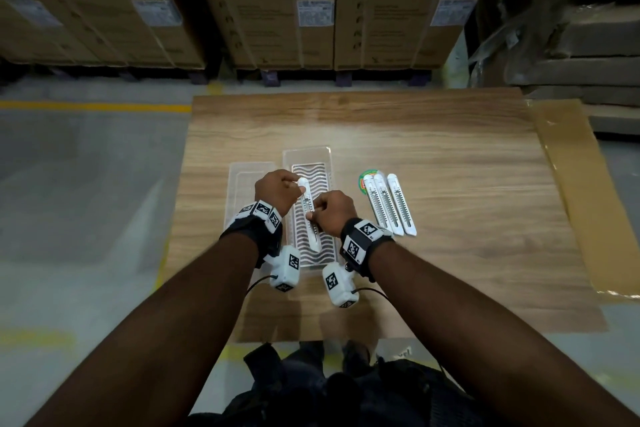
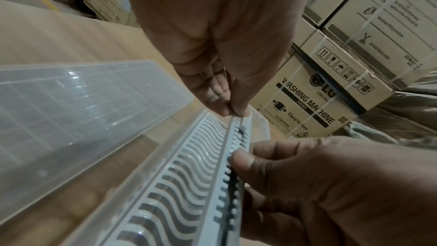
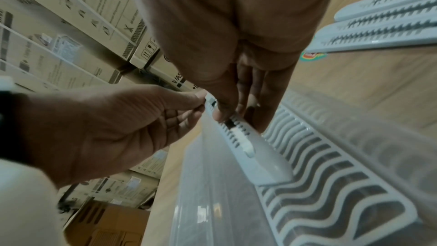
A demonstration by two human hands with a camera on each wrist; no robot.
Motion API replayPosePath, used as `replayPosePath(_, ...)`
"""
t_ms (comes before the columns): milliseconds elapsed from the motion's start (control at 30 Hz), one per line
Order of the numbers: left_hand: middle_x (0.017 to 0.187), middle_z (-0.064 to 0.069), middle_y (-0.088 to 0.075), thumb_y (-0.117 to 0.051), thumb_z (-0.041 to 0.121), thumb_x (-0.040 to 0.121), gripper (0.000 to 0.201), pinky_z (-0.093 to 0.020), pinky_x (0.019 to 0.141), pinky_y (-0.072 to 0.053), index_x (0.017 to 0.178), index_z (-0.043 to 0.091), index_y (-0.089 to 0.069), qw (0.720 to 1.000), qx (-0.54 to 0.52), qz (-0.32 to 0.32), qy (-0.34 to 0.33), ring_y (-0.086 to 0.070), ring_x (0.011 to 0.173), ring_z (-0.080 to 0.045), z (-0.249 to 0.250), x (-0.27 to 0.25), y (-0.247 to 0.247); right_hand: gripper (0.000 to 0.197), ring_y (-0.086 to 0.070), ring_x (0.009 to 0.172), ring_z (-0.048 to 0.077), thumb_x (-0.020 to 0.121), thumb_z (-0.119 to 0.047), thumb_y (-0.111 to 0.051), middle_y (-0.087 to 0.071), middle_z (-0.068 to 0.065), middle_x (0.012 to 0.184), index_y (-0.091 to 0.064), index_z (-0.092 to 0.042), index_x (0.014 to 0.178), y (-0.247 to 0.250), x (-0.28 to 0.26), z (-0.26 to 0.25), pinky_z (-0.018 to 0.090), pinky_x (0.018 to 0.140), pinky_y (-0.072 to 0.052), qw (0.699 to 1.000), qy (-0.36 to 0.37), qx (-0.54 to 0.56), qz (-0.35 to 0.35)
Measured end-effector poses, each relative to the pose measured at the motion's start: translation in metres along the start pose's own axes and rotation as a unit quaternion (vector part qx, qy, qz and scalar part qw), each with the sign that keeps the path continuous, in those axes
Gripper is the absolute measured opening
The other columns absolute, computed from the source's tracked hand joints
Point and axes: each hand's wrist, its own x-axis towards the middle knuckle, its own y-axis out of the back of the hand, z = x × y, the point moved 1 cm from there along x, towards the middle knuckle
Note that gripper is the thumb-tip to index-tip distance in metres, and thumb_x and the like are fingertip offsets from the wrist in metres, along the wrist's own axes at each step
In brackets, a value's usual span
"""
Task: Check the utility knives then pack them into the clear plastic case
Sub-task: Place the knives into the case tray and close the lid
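Note:
Both hands hold one white utility knife lengthwise over the clear plastic case, which has a white wavy insert. My left hand pinches the knife's far end. My right hand pinches its middle, with the thumb on the toothed slider track. In the right wrist view the knife slopes down towards the insert, its near end just above it or on it. Three more white knives lie side by side on the table, right of the case.
The case's clear lid lies left of the case. A round green sticker sits at the far end of the loose knives. The wooden table has a cardboard sheet along its right side. Stacked cartons stand beyond it.

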Motion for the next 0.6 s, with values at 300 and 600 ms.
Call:
replayPosePath(300,0.106,-0.004,-0.063,-0.08,0.017,0.075,0.042,-0.022,0.074,-0.044,0.113,0.018,-0.063,0.999,0.014,0.044,-0.011,-0.059,0.087,-0.014,-0.026,0.001,0.0,0.03,-0.05,0.071,0.022,0.08,-0.019,-0.076,-0.056,0.009,0.066,-0.058,-0.007,0.061,-0.024,0.013,-0.001,0.029,0.066,-0.042,0.999,-0.043,-0.019,-0.005)
replayPosePath(600,0.089,-0.004,-0.07,-0.08,0.018,0.076,0.034,-0.034,0.073,-0.06,0.106,0.017,-0.064,0.992,-0.115,0.0,0.054,-0.071,0.078,-0.022,-0.046,0.009,0.001,0.02,-0.058,0.074,0.021,0.081,-0.023,-0.075,-0.068,0.011,0.078,-0.071,-0.005,0.074,-0.045,0.031,-0.002,0.026,0.066,-0.04,0.995,-0.076,-0.058,-0.024)
